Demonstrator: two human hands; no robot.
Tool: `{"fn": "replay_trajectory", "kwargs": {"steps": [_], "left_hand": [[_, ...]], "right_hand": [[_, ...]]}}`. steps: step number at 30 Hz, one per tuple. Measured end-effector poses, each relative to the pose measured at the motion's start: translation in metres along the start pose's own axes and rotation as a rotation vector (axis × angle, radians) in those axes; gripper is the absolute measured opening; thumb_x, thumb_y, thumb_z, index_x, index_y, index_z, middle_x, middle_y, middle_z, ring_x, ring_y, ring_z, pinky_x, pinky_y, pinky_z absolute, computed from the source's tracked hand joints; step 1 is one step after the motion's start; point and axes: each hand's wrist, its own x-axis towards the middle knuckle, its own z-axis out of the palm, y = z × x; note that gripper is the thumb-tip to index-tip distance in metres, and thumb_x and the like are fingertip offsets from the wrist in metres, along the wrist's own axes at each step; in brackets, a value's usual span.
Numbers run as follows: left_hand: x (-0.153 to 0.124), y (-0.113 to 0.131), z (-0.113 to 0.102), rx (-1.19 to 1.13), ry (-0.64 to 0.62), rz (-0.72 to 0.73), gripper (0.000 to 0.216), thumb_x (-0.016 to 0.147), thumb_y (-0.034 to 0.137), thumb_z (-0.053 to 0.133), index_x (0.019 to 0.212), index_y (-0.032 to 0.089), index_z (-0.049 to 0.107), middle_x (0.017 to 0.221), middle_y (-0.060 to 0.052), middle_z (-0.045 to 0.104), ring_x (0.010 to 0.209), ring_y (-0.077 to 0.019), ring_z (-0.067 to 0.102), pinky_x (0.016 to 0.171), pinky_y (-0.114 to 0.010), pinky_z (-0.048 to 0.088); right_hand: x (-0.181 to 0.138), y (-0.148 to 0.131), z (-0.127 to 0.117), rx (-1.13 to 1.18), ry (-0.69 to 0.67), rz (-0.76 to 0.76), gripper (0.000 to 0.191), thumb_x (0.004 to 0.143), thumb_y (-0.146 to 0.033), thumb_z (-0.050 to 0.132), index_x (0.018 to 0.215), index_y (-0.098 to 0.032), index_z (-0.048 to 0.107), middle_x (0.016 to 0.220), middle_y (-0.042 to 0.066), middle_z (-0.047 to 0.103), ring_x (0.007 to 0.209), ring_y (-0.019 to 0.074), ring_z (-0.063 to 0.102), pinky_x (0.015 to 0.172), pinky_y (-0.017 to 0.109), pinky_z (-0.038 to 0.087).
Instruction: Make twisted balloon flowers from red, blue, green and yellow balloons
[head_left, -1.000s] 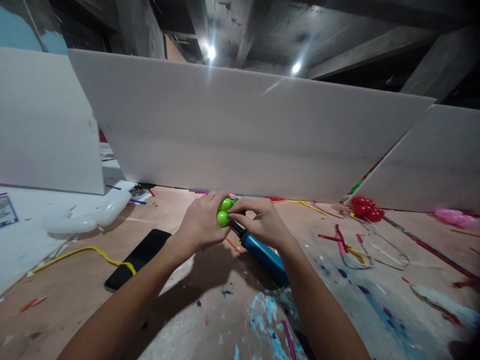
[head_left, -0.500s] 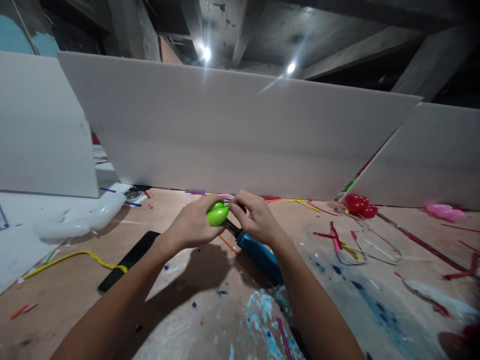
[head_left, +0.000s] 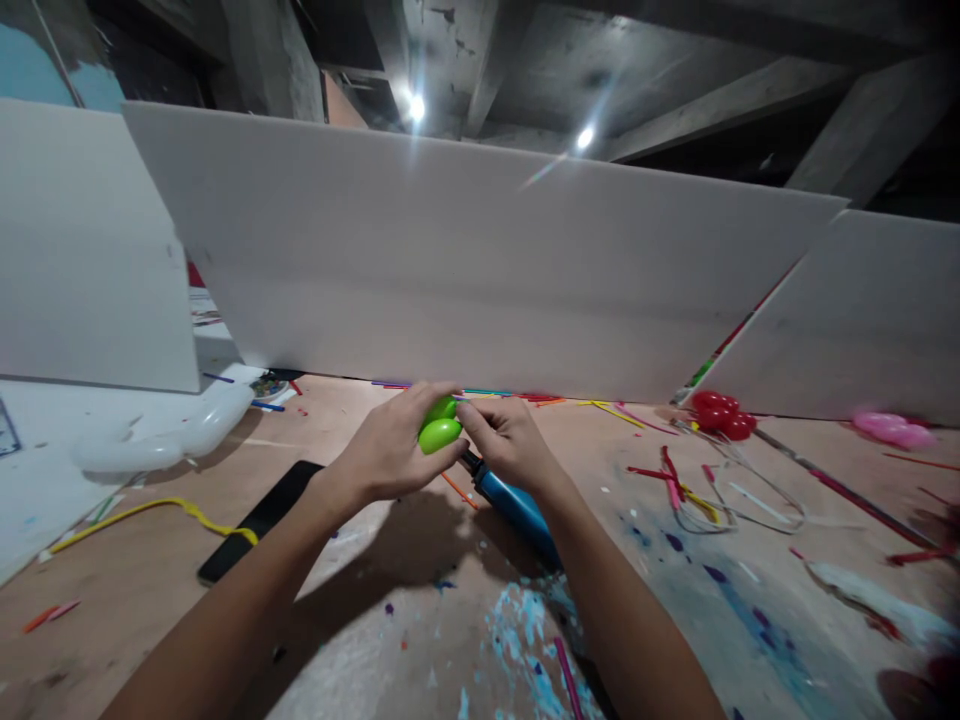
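Note:
Two rounded lobes of a bright green balloon (head_left: 440,436) show between my hands, above the middle of the table. My left hand (head_left: 396,440) is wrapped round the balloon from the left, its thumb below the lobes. From the right, my right hand (head_left: 510,440) pinches at the balloon's edge with thumb and bent fingers; the exact bit it grips is partly hidden. Below my right hand and forearm lies a blue balloon pump (head_left: 516,510), its black nozzle pointing up toward the balloon and its rear end covered by the forearm.
A black phone (head_left: 262,522) with a yellow uninflated balloon (head_left: 165,506) across its end lies left. Beyond is a long white balloon (head_left: 169,432). White boards (head_left: 480,260) stand behind. Right are red balloons (head_left: 721,414), pink balloons (head_left: 892,428) and a clear looped tube (head_left: 765,520).
My right hand has shifted slightly down and closer to my left, its fingers now against the green balloon. The left fingers reach further over the balloon's top, and the lobes sit more apart.

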Motion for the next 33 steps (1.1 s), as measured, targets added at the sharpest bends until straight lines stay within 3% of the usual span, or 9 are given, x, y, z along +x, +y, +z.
{"fn": "replay_trajectory", "kwargs": {"steps": [4,9,17,25,29,33], "left_hand": [[0.0,-0.002,0.005,-0.078,0.078,0.097,0.036,0.089,0.031,0.053,0.121,0.02,0.042,0.125,-0.012,0.053,0.109,-0.0216,0.056,0.093,-0.038,0.046],[0.003,0.0,0.0,-0.122,0.027,0.066,0.016,0.093,0.029,0.047,0.105,0.019,0.053,0.122,-0.01,0.055,0.114,-0.0205,0.054,0.099,-0.036,0.042],[0.004,-0.007,-0.003,-0.066,-0.08,0.067,0.027,0.096,0.025,0.039,0.114,0.02,0.059,0.124,-0.009,0.056,0.113,-0.0201,0.054,0.098,-0.034,0.042],[0.006,-0.011,0.001,-0.375,-0.052,0.045,0.025,0.095,0.03,0.042,0.101,0.018,0.063,0.121,-0.009,0.058,0.114,-0.0192,0.053,0.1,-0.033,0.04],[0.007,-0.009,-0.002,-0.454,-0.046,0.001,0.023,0.093,0.03,0.043,0.092,0.017,0.061,0.117,-0.01,0.06,0.108,-0.02,0.055,0.097,-0.035,0.041],[0.006,-0.005,-0.003,-0.464,-0.073,0.003,0.023,0.093,0.032,0.043,0.087,0.017,0.06,0.115,-0.009,0.061,0.112,-0.0204,0.054,0.098,-0.034,0.04]], "right_hand": [[0.001,-0.001,-0.001,0.026,-0.009,0.037,0.032,0.095,-0.033,0.042,0.066,-0.019,0.044,0.062,-0.002,0.044,0.059,0.0113,0.042,0.057,0.025,0.032],[0.001,-0.002,-0.001,-0.038,0.034,-0.011,0.022,0.092,-0.024,0.048,0.071,-0.019,0.046,0.07,-0.001,0.049,0.066,0.0122,0.045,0.06,0.025,0.034],[-0.002,-0.004,-0.003,-0.179,0.058,-0.059,0.012,0.092,-0.019,0.051,0.08,-0.018,0.054,0.079,0.002,0.056,0.072,0.0135,0.051,0.066,0.026,0.039],[-0.002,-0.004,-0.009,-0.125,0.092,-0.046,0.003,0.089,-0.019,0.057,0.09,-0.019,0.059,0.081,0.002,0.06,0.074,0.013,0.055,0.068,0.025,0.043],[-0.002,0.0,-0.017,-0.105,0.071,-0.006,0.025,0.088,-0.022,0.06,0.113,-0.021,0.06,0.093,0.004,0.065,0.078,0.0133,0.058,0.067,0.025,0.045],[-0.002,0.002,-0.017,-0.105,0.092,-0.041,0.011,0.087,-0.02,0.061,0.095,-0.02,0.069,0.082,0.002,0.068,0.072,0.0127,0.058,0.063,0.025,0.043]]}}
